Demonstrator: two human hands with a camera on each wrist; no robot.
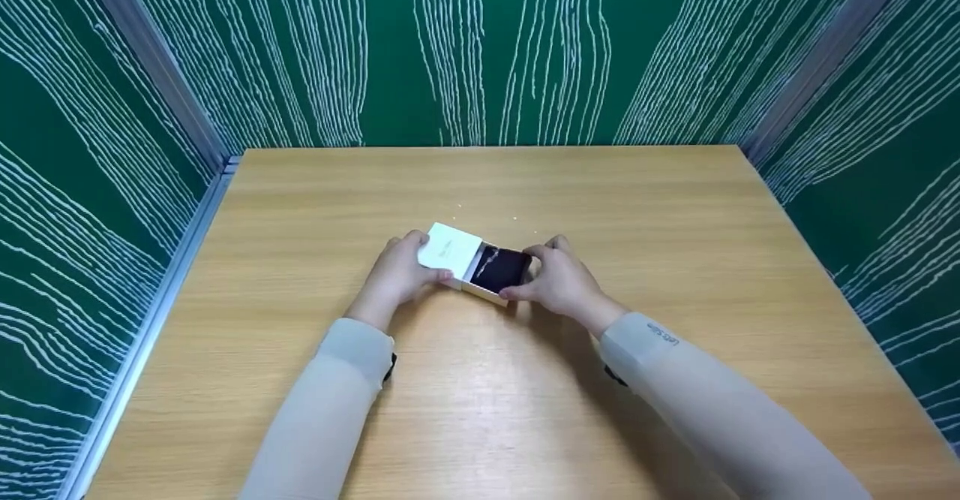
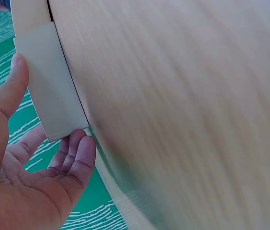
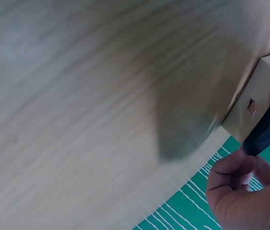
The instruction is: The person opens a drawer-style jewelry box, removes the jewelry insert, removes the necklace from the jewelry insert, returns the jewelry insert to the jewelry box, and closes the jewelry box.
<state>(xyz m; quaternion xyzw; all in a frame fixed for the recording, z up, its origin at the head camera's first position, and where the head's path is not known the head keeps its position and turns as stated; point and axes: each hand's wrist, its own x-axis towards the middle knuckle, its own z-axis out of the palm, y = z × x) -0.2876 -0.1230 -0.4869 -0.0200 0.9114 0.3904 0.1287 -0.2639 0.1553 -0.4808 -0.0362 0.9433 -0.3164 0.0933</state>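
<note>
We see the left hand (image 1: 396,275) gripping the white sleeve (image 1: 450,251) of a small sliding box, thumb on the near edge and fingers (image 2: 77,153) curled round the far side. Half pulled out to the right is the inner tray (image 1: 484,290), with a black foam pad (image 1: 501,268) carrying a thin chain. The right hand (image 1: 559,282) pinches the tray's right end, fingers (image 3: 235,165) at the pad's corner. The box sits mid-tabletop (image 1: 480,395).

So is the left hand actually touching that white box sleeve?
Touching. In the head view the left hand grips the white sleeve at its end, and the left wrist view shows thumb and fingertips against its sides.
</note>
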